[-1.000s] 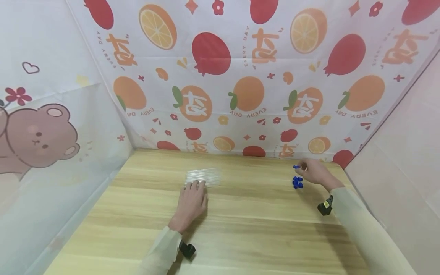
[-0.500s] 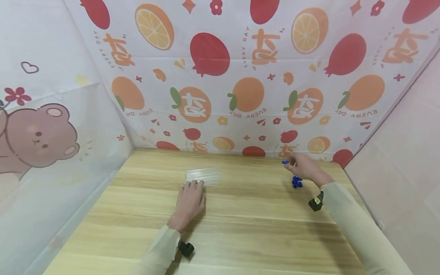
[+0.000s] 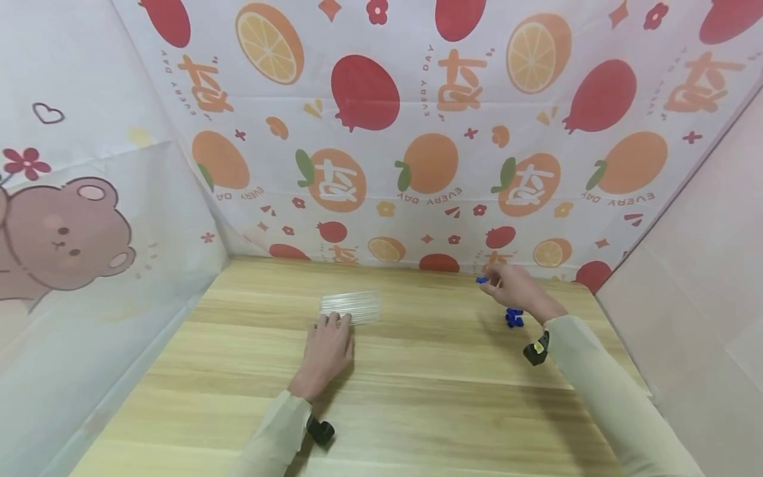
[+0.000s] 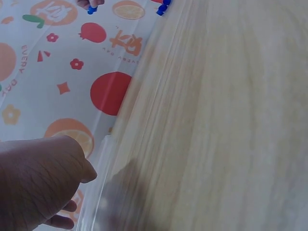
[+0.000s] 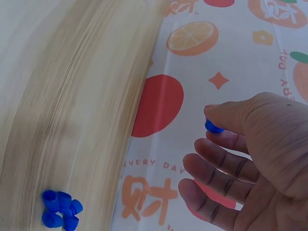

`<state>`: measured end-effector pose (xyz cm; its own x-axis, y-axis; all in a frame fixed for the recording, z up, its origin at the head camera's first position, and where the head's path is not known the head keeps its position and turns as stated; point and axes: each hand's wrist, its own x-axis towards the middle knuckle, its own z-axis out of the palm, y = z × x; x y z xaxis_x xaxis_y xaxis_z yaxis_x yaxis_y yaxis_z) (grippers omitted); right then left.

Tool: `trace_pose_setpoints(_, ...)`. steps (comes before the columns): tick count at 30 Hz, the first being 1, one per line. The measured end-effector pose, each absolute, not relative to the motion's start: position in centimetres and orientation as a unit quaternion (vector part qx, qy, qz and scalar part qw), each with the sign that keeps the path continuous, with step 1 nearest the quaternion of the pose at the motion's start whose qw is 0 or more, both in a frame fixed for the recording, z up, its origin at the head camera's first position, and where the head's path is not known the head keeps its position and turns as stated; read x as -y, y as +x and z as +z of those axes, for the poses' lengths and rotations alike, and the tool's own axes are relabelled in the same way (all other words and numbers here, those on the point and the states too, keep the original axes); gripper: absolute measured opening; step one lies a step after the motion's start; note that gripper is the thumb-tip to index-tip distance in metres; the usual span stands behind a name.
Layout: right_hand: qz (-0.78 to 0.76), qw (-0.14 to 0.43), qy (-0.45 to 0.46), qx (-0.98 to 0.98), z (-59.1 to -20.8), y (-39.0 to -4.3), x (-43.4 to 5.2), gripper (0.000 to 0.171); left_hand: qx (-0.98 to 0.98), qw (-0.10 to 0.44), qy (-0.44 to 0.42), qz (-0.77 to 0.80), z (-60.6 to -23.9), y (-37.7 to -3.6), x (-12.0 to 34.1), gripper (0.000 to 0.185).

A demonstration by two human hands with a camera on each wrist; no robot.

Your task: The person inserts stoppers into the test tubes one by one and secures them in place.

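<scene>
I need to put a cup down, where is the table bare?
Bare wood lies between the left hand and the pile of blue caps, and along the near table edge. The clear tubes and caps occupy the far side.

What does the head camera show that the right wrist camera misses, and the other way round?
Only the head view shows the left hand resting on the clear plastic sticks, plus the bear print on the side wall. Only the right wrist view shows up close that thumb and forefinger pinch the blue cap, the other fingers loosely spread. Both show the right hand, the pile of blue caps, the wooden table and the fruit-print cloth.
</scene>
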<state>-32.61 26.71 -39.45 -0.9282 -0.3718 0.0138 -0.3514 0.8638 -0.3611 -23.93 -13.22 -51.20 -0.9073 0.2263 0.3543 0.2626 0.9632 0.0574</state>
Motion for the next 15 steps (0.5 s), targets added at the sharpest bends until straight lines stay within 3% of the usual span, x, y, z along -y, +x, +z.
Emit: trace_pose_setpoints(15, -0.204, 0.022, -0.212, -0.955, -39.5, -32.3, -25.4, 0.023, 0.978, 0.163, -0.116, -0.057, -51.3, -23.2, 13.7, 0.037)
